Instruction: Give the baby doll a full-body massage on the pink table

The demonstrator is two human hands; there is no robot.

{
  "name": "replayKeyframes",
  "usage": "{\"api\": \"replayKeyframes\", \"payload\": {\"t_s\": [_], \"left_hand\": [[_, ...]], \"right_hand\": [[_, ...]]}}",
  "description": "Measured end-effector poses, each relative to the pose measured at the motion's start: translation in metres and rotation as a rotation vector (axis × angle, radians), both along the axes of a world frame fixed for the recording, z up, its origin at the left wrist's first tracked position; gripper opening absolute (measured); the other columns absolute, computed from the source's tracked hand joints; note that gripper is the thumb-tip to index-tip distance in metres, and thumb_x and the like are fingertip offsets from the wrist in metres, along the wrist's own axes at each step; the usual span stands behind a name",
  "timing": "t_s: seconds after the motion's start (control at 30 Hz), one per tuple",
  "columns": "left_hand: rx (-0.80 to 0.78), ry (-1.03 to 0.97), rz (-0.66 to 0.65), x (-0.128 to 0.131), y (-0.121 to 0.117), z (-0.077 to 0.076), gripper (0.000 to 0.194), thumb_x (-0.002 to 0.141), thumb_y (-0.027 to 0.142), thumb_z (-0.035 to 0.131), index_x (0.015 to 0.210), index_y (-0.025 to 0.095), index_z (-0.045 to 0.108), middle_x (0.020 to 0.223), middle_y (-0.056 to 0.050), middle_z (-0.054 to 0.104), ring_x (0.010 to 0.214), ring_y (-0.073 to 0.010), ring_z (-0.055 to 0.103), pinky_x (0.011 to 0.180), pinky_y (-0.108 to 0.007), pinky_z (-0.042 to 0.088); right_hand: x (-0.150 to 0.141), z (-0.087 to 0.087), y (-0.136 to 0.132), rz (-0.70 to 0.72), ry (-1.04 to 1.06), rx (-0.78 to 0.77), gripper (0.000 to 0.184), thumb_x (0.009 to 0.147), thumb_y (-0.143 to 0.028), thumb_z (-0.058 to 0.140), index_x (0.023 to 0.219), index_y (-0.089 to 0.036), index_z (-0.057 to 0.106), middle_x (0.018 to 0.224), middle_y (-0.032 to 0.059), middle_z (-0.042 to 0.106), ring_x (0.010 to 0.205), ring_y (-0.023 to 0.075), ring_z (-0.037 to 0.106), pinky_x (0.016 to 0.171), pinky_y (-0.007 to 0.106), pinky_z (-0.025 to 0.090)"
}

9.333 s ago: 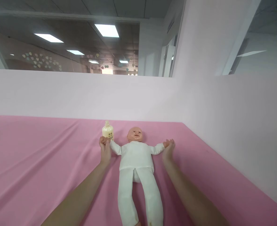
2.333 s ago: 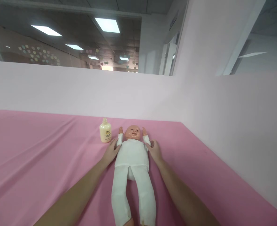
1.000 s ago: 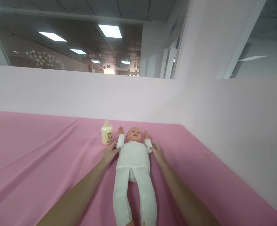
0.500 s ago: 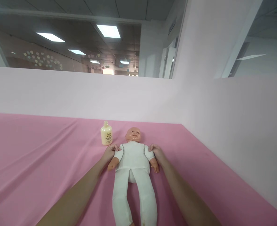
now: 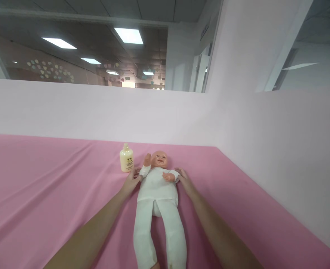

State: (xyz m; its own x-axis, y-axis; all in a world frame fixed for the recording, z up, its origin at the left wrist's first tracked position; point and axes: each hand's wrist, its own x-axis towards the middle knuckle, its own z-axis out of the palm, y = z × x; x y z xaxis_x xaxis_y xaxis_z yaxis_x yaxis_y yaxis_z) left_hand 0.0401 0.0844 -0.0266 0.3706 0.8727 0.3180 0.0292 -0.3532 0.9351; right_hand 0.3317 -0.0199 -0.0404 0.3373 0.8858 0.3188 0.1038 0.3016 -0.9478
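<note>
A baby doll (image 5: 157, 186) with a white cloth body lies on its back, head toward the wall. My left hand (image 5: 131, 181) grips the doll's arm on the left near the elbow; that arm is bent, its hand raised beside the head. On the other side, my right hand (image 5: 185, 181) has its fingers at the bent elbow of the doll's other arm, whose forearm lies across the chest. Parts of my fingertips are hidden against the sleeves. Just beyond my left hand stands a pale yellow lotion bottle (image 5: 126, 160), upright.
The doll lies on a pink sheet (image 5: 55, 179) with folds on the left. A white wall (image 5: 97, 112) borders the far edge, and another wall (image 5: 279, 149) runs along the right. Above the far wall is a window (image 5: 97, 48).
The doll's arms, earlier straight down at its sides, are now bent at the elbows: one hand up by the head, the other over the chest. My hands have stayed near the same places.
</note>
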Motion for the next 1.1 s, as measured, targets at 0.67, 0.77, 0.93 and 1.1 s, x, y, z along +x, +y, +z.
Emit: {"api": "replayKeyframes", "payload": {"t_s": [0.67,0.77,0.93,1.1], "left_hand": [[0.261,0.199,0.126,0.001,0.003,-0.008,0.037,0.087,0.034,0.054,0.123,0.026,0.055,0.125,-0.007,0.056,0.107,-0.0219,0.056,0.098,-0.04,0.044],[0.246,0.205,0.133,0.0,0.003,-0.009,0.042,0.086,0.036,0.056,0.126,0.026,0.057,0.128,-0.008,0.055,0.116,-0.0247,0.054,0.104,-0.042,0.04],[0.28,0.209,0.165,-0.001,-0.002,-0.006,0.047,0.08,0.037,0.063,0.126,0.023,0.063,0.131,-0.01,0.056,0.128,-0.0302,0.046,0.112,-0.045,0.031],[0.209,0.193,0.114,-0.002,-0.009,0.002,0.042,0.076,0.036,0.066,0.116,0.024,0.068,0.118,-0.01,0.067,0.117,-0.0323,0.055,0.106,-0.046,0.036]], "right_hand": [[-0.009,0.016,-0.018,-0.422,-0.395,-0.009,0.031,0.087,-0.045,0.05,0.108,-0.022,0.051,0.108,0.0075,0.059,0.089,0.0226,0.057,0.086,0.04,0.046],[-0.007,0.014,-0.017,-0.407,-0.373,-0.019,0.03,0.085,-0.044,0.054,0.105,-0.023,0.056,0.112,0.0087,0.06,0.105,0.0258,0.056,0.095,0.041,0.043],[-0.007,0.011,-0.015,-0.331,-0.299,-0.043,0.032,0.08,-0.038,0.061,0.109,-0.025,0.064,0.119,0.0081,0.063,0.116,0.0279,0.055,0.106,0.043,0.037],[-0.006,0.008,-0.013,-0.291,-0.254,-0.046,0.036,0.079,-0.037,0.063,0.113,-0.026,0.068,0.125,0.0067,0.063,0.122,0.0289,0.053,0.111,0.045,0.032]]}}
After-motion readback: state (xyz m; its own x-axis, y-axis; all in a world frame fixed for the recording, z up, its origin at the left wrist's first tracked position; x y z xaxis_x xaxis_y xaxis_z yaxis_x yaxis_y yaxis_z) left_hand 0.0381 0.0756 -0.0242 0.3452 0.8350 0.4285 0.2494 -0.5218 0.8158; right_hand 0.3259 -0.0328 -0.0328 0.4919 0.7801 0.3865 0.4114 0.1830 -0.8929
